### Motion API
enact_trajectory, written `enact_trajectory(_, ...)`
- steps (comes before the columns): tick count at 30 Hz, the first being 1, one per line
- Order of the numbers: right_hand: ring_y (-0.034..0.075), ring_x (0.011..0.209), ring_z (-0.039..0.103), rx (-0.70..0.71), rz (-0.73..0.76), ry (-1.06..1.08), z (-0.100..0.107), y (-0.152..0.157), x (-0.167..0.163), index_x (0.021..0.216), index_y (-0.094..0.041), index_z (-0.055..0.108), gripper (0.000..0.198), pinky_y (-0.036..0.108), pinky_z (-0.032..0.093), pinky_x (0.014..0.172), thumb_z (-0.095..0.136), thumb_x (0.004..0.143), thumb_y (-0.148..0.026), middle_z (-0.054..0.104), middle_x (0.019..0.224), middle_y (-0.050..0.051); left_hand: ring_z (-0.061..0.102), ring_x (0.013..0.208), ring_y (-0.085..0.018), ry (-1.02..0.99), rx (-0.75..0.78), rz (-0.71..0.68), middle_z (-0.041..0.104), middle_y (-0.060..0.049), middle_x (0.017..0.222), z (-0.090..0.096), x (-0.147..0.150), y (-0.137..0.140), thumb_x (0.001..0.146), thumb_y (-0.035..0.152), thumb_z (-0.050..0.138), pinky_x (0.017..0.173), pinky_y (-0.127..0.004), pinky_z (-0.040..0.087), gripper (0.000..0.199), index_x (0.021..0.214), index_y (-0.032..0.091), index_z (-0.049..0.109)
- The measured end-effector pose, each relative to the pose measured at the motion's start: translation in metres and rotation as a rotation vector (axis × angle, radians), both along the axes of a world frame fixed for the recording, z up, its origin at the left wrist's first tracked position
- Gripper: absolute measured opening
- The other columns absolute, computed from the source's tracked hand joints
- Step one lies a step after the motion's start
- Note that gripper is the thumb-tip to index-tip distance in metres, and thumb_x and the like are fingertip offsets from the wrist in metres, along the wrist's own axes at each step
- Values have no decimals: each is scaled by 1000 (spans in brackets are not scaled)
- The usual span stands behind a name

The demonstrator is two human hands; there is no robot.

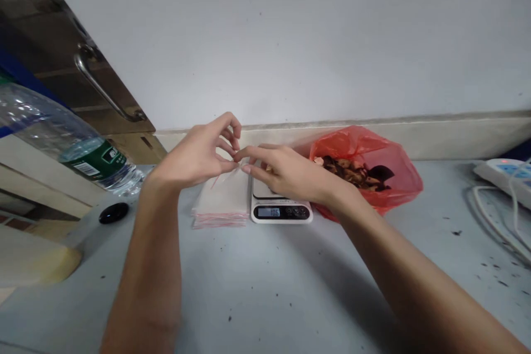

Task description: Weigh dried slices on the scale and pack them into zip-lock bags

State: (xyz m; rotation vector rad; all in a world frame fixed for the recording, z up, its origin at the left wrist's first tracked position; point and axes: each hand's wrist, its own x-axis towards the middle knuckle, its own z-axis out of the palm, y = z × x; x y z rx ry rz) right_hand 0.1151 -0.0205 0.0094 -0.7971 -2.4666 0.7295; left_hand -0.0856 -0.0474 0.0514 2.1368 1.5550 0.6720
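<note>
My left hand [199,152] and my right hand [286,168] meet fingertip to fingertip above the stack of bags and the scale's left edge. Both are closed in a pinch on a clear zip bag [228,176], a thin sheet with a red line, partly hidden by my fingers. Below lies a stack of clear zip bags [222,202] with red-lined edges. A white digital scale [257,219] stands to its right, its display reading 10.6. My right hand covers most of its pan, where a little of something brownish shows. Close by on the right, an open red plastic bag [398,177] holds dark brown dried pieces.
A water bottle [89,146] with a green label stands at the left, near a black oval object [113,213]. On the right lies a white device [504,171] with a cable [483,210]. A wall [290,38] rises behind the grey table [249,287]. Dark crumbs dot the tabletop.
</note>
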Motion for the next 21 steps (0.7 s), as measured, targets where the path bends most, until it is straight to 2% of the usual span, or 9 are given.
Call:
enact_trajectory(3, 19, 80, 64, -22, -119, -19, 1, 0, -7, 99, -19, 75, 23, 30, 43, 75, 55, 106, -28, 75, 88, 5, 73, 87, -23, -63, 80, 22, 64, 0, 88, 0, 6, -3, 69, 32, 68, 67, -30, 60, 30, 91, 26, 48)
enact_trajectory(5, 17, 68, 57, -8, -273, -58, 3, 1, -9, 72, -19, 66, 30, 30, 38, 68, 60, 101, -25, 66, 68, 2, 72, 85, -22, -79, 177, 77, 65, 0, 86, 1, 8, -4, 72, 31, 68, 68, -31, 61, 25, 87, 26, 49)
enact_trajectory(8, 15, 62, 53, -21, -438, 19, 3, 3, -10, 60, -20, 57, 30, 30, 36, 64, 71, 84, -9, 60, 60, -1, 73, 105, -27, -83, 269, 57, 74, -6, 112, 1, 9, -6, 77, 39, 73, 87, -38, 63, 29, 99, 24, 60)
enact_trajectory(10, 14, 61, 54, -66, -419, 137, 3, 5, -8, 61, -20, 60, 25, 29, 37, 63, 77, 78, -9, 63, 61, -2, 63, 136, -34, -25, 188, -75, 65, -10, 149, 0, 7, -4, 74, 51, 82, 108, -45, 56, 62, 127, 27, 63)
enact_trajectory(12, 13, 58, 51, -105, -352, 239, 2, 7, -5, 60, -20, 60, 29, 29, 37, 62, 83, 78, -22, 61, 59, -3, 41, 157, -38, 67, 55, -198, 42, -10, 173, -3, 5, -2, 63, 60, 90, 121, -48, 45, 105, 155, 30, 48)
enact_trajectory(13, 12, 57, 49, -116, -322, 275, 2, 8, -4, 57, -20, 58, 35, 30, 36, 61, 84, 78, -30, 58, 56, -4, 34, 161, -40, 107, 3, -228, 34, -11, 177, -5, 4, 0, 61, 63, 92, 124, -49, 41, 118, 162, 31, 40)
enact_trajectory(16, 11, 58, 47, -163, -272, 324, 1, 11, 2, 56, -21, 52, 43, 30, 36, 61, 81, 81, -40, 52, 55, -5, 37, 160, -39, 153, -52, -219, 37, -13, 176, -11, 1, 5, 69, 65, 86, 126, -48, 37, 115, 166, 28, 36)
enact_trajectory(18, 12, 59, 51, -222, -254, 334, -1, 14, 7, 59, -22, 50, 35, 29, 38, 61, 75, 82, -32, 55, 58, -4, 40, 158, -37, 160, -67, -203, 41, -13, 174, -13, -1, 8, 71, 65, 85, 127, -47, 35, 111, 165, 27, 40)
enact_trajectory(21, 12, 60, 54, -310, -194, 383, -3, 18, 11, 63, -23, 52, 20, 27, 42, 60, 69, 72, -21, 58, 61, -4, 30, 163, -37, 146, -106, -215, 29, -11, 179, -13, -2, 8, 63, 67, 90, 131, -48, 28, 125, 168, 30, 34)
